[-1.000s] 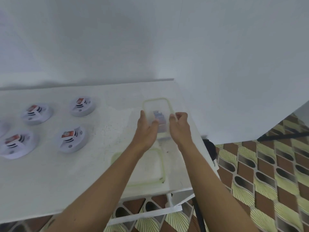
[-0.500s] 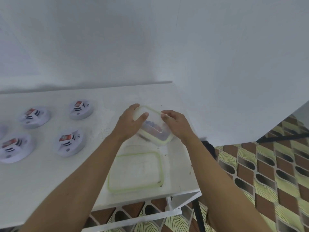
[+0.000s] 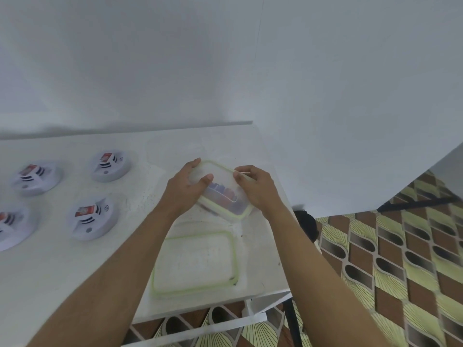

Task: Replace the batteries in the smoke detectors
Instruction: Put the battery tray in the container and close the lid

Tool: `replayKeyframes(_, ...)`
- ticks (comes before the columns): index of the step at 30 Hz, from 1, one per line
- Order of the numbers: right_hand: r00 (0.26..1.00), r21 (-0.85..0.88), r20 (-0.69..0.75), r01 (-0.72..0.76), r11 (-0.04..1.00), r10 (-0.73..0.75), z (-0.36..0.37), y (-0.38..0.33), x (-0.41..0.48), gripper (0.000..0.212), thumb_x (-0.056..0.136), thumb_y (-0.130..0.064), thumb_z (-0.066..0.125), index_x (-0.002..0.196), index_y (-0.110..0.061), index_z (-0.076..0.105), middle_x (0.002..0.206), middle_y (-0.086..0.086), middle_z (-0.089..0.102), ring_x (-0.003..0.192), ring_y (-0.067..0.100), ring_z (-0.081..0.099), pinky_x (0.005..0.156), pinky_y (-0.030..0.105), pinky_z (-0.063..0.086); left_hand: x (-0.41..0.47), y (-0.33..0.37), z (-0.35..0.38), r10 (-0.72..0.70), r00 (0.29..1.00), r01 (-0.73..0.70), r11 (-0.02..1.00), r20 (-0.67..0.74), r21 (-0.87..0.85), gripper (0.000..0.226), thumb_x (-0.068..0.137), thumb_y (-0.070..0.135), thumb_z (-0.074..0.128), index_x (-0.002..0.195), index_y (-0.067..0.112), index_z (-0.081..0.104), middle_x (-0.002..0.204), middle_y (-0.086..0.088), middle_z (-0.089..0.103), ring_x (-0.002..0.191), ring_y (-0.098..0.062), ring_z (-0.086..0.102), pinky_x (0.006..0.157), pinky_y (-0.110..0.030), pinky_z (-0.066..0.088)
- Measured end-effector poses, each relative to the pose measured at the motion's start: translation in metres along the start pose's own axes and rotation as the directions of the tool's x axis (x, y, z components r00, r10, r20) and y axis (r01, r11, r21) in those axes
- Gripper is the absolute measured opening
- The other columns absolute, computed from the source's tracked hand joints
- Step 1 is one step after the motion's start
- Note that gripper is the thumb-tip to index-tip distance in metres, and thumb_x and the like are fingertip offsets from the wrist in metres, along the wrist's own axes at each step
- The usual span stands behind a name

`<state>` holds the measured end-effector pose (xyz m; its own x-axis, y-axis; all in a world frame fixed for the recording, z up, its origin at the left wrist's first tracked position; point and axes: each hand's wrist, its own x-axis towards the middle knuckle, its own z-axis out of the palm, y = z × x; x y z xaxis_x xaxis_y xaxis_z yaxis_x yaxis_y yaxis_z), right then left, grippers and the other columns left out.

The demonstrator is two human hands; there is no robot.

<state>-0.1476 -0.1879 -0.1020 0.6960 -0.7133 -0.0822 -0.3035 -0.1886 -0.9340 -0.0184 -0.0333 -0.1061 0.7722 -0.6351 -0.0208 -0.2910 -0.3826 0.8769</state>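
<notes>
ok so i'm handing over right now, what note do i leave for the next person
Left hand and right hand both grip the clear green-rimmed plastic box, tilted, small batteries inside. Its green-rimmed lid lies off, on the white table near the front edge. Four round white smoke detectors lie to the left, a red-and-white battery showing in each. Done: box opened. Left: the swaps; none visibly under way.

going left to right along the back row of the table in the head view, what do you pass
back-left smoke detector → back-right smoke detector → left hand → clear box → right hand
</notes>
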Motion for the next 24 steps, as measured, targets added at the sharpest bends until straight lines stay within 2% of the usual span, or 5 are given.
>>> replayKeyframes(8, 0.992, -0.089, -0.125, -0.01, 0.996, -0.002, -0.003, -0.001, -0.006, 0.03, 0.091, -0.044, 0.068, 0.113, -0.024, 0.069, 0.111, -0.013, 0.066, 0.112, 0.009, 0.061, 0.095, 0.027, 0.045, 0.002, 0.005, 0.002, -0.073, 0.997, 0.072, 0.996, -0.015, -0.053, 0.059, 0.083, 0.053, 0.07, 0.135, 0.037, 0.047, 0.127, 0.004, 0.055, 0.113, -0.019, 0.057, 0.096, -0.035, 0.049)
replayKeyframes(11, 0.964, -0.086, -0.268, -0.027, 0.996, 0.003, -0.001, 0.0, -0.015, 0.038, 0.093, -0.039, 0.065, 0.126, -0.023, 0.058, 0.13, -0.006, 0.057, 0.122, 0.015, 0.053, 0.104, 0.037, 0.041, -0.002, 0.013, 0.008, -0.16, 0.984, 0.154, 0.985, -0.077, -0.077, 0.069, 0.076, 0.055, 0.076, 0.132, 0.032, 0.044, 0.12, -0.004, 0.056, 0.108, -0.023, 0.058, 0.088, -0.037, 0.052)
replayKeyframes(17, 0.96, 0.212, -0.258, -0.054, 0.976, 0.109, 0.009, 0.002, -0.027, 0.06, 0.101, -0.031, 0.056, 0.153, -0.016, 0.031, 0.155, 0.001, 0.034, 0.139, 0.018, 0.039, 0.104, 0.024, 0.032, -0.015, 0.028, 0.018, -0.189, 0.98, 0.194, 0.977, -0.059, 0.093, 0.084, 0.07, 0.068, 0.072, 0.132, 0.022, 0.04, 0.113, -0.002, 0.05, 0.096, -0.024, 0.063, 0.077, -0.042, 0.06)
replayKeyframes(21, 0.948, 0.304, -0.274, -0.075, 0.95, 0.163, 0.012, 0.003, -0.019, 0.051, 0.105, -0.031, 0.048, 0.151, -0.018, 0.03, 0.154, 0.004, 0.034, 0.139, 0.022, 0.04, 0.109, 0.03, 0.036, -0.017, 0.025, 0.007, -0.131, 0.988, 0.148, 0.957, -0.084, 0.249, 0.064, 0.073, 0.074, 0.066, 0.081, 0.012, 0.049, 0.084, -0.01, 0.06, 0.074, -0.027, 0.07, 0.075, -0.042, 0.058)
replayKeyframes(24, 0.947, 0.344, -0.263, -0.089, 0.935, 0.187, 0.014, 0.006, -0.016, 0.036, 0.106, -0.031, 0.045, 0.14, -0.02, 0.04, 0.126, -0.004, 0.055, 0.12, 0.019, 0.053, 0.09, 0.025, 0.044, -0.018, 0.02, 0.001, -0.116, 0.991, 0.128, 0.969, -0.065, 0.214, 0.053, 0.08, 0.06, 0.069, 0.097, 0.011, 0.059, 0.102, -0.013, 0.062, 0.089, -0.024, 0.066, 0.076, -0.037, 0.05)
